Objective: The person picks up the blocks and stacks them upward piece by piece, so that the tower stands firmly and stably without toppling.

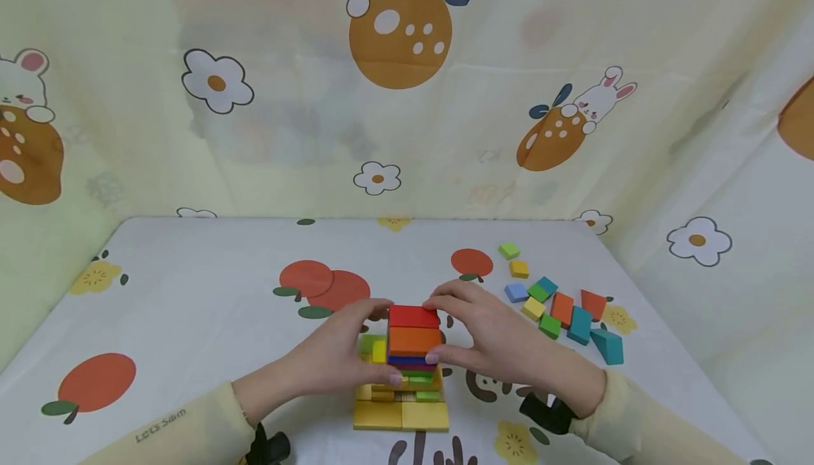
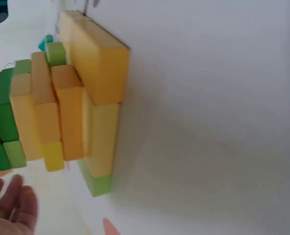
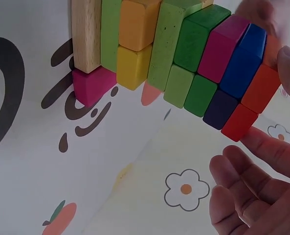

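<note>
A tall stack of coloured wooden blocks (image 1: 416,412) stands before me, yellow at the base. Across its top lie a red block (image 1: 413,315) and an orange block (image 1: 415,342). Blue and purple blocks (image 3: 242,61) show below them, with green ones lower. My right hand (image 1: 490,331) pinches the top pair, thumb on the orange block's near side and index finger at the red one. On the stack's left, my left hand (image 1: 337,352) curves loosely, index fingertip right at the red block's edge, thumb lower in front. In the left wrist view its fingers (image 2: 22,203) are apart from the lower blocks.
Several loose blocks lie at the right of the table, among them a blue block (image 1: 516,292), a teal triangle block (image 1: 608,346) and a yellow block (image 1: 518,268). The printed tablecloth (image 1: 210,295) covers the table. A patterned curtain (image 1: 280,140) hangs behind.
</note>
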### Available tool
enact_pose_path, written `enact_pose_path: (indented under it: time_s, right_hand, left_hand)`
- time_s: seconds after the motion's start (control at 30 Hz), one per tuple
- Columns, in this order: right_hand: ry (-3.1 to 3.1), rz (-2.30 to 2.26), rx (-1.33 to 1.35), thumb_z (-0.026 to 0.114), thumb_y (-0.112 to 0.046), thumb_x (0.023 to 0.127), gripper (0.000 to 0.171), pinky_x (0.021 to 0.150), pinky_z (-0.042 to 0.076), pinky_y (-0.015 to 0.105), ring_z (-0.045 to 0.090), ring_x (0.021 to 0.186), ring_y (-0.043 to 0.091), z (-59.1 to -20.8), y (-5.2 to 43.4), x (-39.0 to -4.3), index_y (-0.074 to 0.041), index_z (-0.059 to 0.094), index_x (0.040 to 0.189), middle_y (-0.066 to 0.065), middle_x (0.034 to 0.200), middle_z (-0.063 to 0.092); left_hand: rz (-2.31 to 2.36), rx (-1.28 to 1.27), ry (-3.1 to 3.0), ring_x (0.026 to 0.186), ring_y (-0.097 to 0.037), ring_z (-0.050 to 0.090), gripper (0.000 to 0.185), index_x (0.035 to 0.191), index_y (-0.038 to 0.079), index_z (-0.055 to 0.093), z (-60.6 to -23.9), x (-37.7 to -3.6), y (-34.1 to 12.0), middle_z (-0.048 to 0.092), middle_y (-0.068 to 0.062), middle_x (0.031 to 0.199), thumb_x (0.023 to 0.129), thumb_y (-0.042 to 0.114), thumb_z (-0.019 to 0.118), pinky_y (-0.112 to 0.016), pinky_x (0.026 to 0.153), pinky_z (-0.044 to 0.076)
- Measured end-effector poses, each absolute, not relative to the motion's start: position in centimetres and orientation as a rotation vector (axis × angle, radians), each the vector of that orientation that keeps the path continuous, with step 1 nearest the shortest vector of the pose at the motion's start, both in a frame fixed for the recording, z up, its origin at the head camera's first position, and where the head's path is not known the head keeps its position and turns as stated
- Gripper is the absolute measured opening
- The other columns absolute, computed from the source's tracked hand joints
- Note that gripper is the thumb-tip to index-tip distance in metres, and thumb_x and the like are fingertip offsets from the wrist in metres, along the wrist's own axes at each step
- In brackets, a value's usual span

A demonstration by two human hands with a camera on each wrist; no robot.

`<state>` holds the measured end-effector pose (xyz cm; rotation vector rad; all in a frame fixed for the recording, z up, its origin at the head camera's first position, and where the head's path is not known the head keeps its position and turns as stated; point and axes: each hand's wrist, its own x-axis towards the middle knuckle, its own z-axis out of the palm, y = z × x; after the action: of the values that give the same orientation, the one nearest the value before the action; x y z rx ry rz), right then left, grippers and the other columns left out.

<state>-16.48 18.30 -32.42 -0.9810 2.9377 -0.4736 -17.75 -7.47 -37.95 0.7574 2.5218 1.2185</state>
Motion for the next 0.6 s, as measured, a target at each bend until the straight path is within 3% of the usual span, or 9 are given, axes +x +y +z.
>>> enact_pose_path:
  time_s: [0.27, 0.6]
  right_hand:
    - [2.910, -0.492, -0.959, 0.074, -0.053, 0.089, 0.058, 0.098, 0.058, 0.045, 0.057, 0.123, 0.023, -32.22, 18.26, -16.43, -0.014, 0.066, 0.131, 0.004, 0.134, 0.060]
    - [2.891, -0.500, -0.953, 0.074, -0.053, 0.089, 0.058, 0.100, 0.056, 0.046, 0.056, 0.125, 0.023, -32.06, 18.25, -16.47, -0.015, 0.065, 0.131, 0.004, 0.135, 0.059]
  left_hand:
    - [1.381, 0.785, 2.520, 0.124, -0.031, 0.056, 0.068, 0.137, 0.016, 0.057, -37.47, -17.76, -6.78, 0.062, -0.001, 0.133, 0.082, 0.044, 0.084, -0.055, 0.100, 0.052]
    - [1.383, 0.776, 2.527, 0.121, -0.030, 0.056, 0.058, 0.130, 0.015, 0.062, -37.14, -17.92, -6.43, 0.065, 0.000, 0.126, 0.082, 0.039, 0.084, -0.052, 0.096, 0.054]
